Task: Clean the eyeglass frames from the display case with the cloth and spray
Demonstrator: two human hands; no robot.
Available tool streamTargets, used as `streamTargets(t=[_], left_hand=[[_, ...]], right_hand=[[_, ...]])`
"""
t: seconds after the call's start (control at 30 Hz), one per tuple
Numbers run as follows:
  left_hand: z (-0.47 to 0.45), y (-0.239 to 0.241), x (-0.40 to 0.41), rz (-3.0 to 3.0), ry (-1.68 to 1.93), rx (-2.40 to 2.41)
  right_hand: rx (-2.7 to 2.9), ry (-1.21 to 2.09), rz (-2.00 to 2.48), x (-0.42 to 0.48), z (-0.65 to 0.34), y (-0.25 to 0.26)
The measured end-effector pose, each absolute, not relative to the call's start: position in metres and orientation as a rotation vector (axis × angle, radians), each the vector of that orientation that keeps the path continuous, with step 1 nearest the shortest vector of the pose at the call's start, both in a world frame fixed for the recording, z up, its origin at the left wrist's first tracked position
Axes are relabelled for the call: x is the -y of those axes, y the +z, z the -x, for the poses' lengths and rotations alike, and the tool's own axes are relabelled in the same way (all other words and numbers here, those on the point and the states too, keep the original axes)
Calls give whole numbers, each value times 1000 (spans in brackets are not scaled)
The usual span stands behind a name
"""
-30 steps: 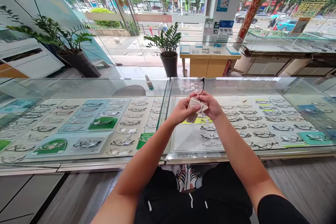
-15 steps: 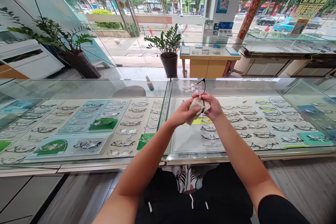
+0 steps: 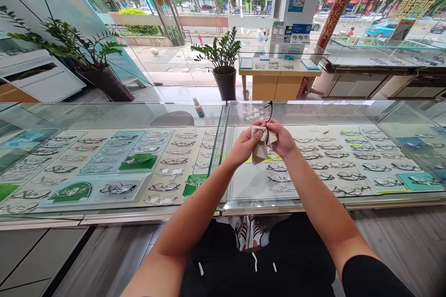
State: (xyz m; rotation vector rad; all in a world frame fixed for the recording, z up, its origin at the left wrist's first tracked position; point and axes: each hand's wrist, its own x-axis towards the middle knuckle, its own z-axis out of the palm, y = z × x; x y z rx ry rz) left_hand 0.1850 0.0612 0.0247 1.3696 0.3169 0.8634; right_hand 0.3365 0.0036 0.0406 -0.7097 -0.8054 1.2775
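Observation:
Both my hands meet above the glass display counter (image 3: pixel 223 204). My left hand (image 3: pixel 245 145) is closed, pinching a pale cleaning cloth (image 3: pixel 259 148) that hangs down between the hands. My right hand (image 3: pixel 283 138) is closed on a pair of black-framed glasses (image 3: pixel 269 110); one dark temple sticks up above the fingers. The cloth is wrapped around the part of the glasses inside my hands, so the lenses are mostly hidden.
Under the glass lie several rows of spectacle frames (image 3: pixel 167 162) on trays with green signs. A small spray bottle (image 3: pixel 198 108) stands on the counter's far side. Potted plants (image 3: pixel 223 62), a yellow cabinet (image 3: pixel 278 79) and more display cases stand beyond.
The cloth has shifted in my hands and now hangs lower below my left thumb. Both hands stay together at about the same spot above the counter.

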Motion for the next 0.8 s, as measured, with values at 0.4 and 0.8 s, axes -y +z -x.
streamTargets(t=[0.4, 0.8], left_hand=[[-181, 27, -58, -1287, 781, -336], [-184, 22, -60, -1252, 808, -274]], right_hand=[[870, 1248, 763, -2, -335, 41], [799, 1153, 777, -3, -337, 43]])
